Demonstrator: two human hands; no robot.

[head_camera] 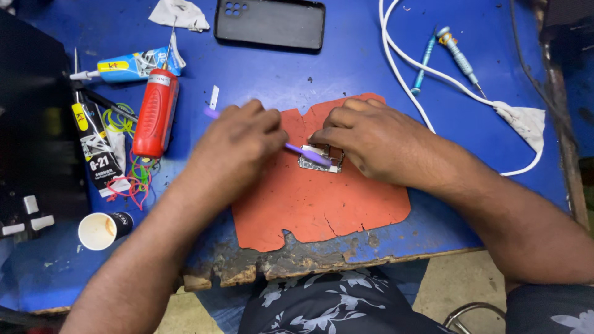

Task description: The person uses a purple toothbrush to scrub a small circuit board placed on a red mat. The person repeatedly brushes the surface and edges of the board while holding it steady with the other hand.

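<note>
The left hand closes its grip on a purple brush, bristles touching a small circuit board on the orange mat. The right hand pins the board with closed fingertips. Cleaning looks underway; the next stroke calls for light pressure and a steady board.

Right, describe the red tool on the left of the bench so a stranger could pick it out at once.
Start at the orange mat in the middle of the blue bench and look left, past the left hand. There the red tool lies lengthwise, its metal tip pointing away from the person. It is the only fat, solid red cylinder; the glue tubes beside it are flatter and printed.
</note>
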